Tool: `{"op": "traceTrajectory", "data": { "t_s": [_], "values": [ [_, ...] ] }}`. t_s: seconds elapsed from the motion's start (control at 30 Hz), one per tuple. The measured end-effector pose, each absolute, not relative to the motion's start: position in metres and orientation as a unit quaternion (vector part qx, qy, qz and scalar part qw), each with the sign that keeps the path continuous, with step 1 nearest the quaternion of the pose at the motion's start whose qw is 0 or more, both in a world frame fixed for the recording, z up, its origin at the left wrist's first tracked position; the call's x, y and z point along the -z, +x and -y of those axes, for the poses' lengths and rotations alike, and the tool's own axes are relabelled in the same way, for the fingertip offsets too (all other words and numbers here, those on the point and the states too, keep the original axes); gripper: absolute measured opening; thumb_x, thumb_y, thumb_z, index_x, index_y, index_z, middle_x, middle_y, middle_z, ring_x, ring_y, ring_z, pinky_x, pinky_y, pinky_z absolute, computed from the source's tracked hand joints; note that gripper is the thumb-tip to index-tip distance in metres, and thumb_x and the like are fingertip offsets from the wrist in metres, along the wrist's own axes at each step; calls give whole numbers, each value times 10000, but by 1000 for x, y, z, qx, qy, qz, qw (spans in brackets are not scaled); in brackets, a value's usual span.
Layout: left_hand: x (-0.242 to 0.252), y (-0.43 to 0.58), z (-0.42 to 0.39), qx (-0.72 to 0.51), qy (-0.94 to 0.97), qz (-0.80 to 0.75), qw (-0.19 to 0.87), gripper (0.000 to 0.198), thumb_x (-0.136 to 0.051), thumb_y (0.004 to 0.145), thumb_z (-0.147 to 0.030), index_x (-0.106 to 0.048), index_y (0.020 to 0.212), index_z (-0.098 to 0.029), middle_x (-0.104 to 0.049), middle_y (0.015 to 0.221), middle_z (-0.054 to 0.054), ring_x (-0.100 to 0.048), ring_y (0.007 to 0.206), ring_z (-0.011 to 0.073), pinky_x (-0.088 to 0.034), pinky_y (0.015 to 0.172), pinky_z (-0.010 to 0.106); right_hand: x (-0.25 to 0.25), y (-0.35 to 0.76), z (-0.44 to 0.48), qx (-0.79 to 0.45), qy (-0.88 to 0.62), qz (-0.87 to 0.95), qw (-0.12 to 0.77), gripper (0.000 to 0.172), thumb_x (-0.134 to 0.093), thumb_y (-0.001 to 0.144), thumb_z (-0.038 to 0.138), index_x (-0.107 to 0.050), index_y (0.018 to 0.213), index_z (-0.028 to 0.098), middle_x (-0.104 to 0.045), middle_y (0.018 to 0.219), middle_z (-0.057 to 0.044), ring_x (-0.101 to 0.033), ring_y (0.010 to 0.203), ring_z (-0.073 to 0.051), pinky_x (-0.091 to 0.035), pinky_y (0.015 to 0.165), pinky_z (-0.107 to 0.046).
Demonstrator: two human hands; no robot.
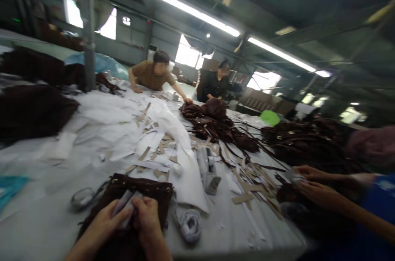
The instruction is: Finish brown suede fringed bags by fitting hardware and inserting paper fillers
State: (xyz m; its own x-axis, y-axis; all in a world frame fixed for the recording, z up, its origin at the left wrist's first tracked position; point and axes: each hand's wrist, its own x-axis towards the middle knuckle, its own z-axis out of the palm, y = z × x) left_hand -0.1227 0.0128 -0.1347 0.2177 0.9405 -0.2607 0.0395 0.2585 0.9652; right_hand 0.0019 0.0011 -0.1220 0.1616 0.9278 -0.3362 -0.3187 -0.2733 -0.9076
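A dark brown bag (154,191) with brass-coloured eyelets along its upper edge lies in front of me on the white-covered table. Over it, my left hand (106,222) is closed around a flat grey-white strip (125,207), paper or cloth, I cannot tell which. My right hand (146,213) pinches the same strip from the other side, fingers closed. Just right of the bag rests a coil of pale grey cord (190,225). Another grey bundle (82,199) sits at its left. The bag's lower part is hidden behind my forearms.
A tape dispenser (209,170) stands ahead, among scattered cardboard scraps (243,199) and white sheets (182,142). Brown bags are piled at centre (216,117) and right (308,142). A co-worker's hands (314,181) work at right; two people lean over the far side.
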Motion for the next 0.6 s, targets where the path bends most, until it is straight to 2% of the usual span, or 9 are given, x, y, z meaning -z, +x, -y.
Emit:
{"op": "traceTrajectory", "data": {
  "t_s": [0.07, 0.17, 0.27, 0.47, 0.53, 0.6],
  "values": [
    [129, -117, -6, -384, 460, -513, 615, 518, -652, 651, -609, -619, 904, -158, -664, 623, 4, -622, 494, 210, -481, 428, 266, 124, 3, -6, -591, -536, 292, 528, 403, -703, 603, 523, -497, 589, 178, -359, 393, 112, -235, 319, -14, -148, 310, -170],
    [125, -109, -2, -445, 449, -508, 585, 489, -598, 736, -562, -637, 989, -146, -647, 632, 0, -593, 497, 178, -444, 429, 244, 129, 4, -12, -602, -528, 304, 515, 461, -708, 592, 588, -512, 651, 175, -343, 396, 126, -240, 315, -17, -149, 312, -172],
    [124, -107, 0, -473, 443, -513, 562, 482, -593, 760, -507, -666, 1055, -132, -652, 653, 13, -562, 505, 165, -419, 442, 253, 131, 6, -13, -601, -532, 313, 508, 484, -713, 596, 607, -528, 673, 166, -350, 405, 122, -242, 314, -16, -146, 311, -173],
    [129, -109, -5, -478, 430, -496, 583, 411, -626, 731, -448, -700, 948, -107, -658, 647, 29, -557, 520, 158, -435, 481, 251, 130, 11, -10, -606, -532, 323, 495, 436, -747, 604, 536, -535, 661, 159, -373, 410, 112, -268, 330, -21, -188, 313, -164],
    [129, -109, -6, -479, 444, -492, 575, 418, -638, 728, -426, -701, 983, -100, -704, 726, 55, -625, 610, 193, -491, 555, 264, 129, 13, -10, -612, -529, 328, 489, 418, -752, 606, 515, -557, 680, 153, -392, 409, 106, -292, 329, -27, -211, 317, -165],
    [128, -109, -4, -492, 463, -500, 542, 414, -636, 742, -397, -706, 1036, -115, -743, 903, 88, -677, 827, 252, -539, 738, 313, 129, 15, -10, -615, -526, 332, 484, 406, -752, 612, 505, -566, 682, 151, -402, 404, 103, -296, 323, -29, -220, 318, -168]
  ]
}}
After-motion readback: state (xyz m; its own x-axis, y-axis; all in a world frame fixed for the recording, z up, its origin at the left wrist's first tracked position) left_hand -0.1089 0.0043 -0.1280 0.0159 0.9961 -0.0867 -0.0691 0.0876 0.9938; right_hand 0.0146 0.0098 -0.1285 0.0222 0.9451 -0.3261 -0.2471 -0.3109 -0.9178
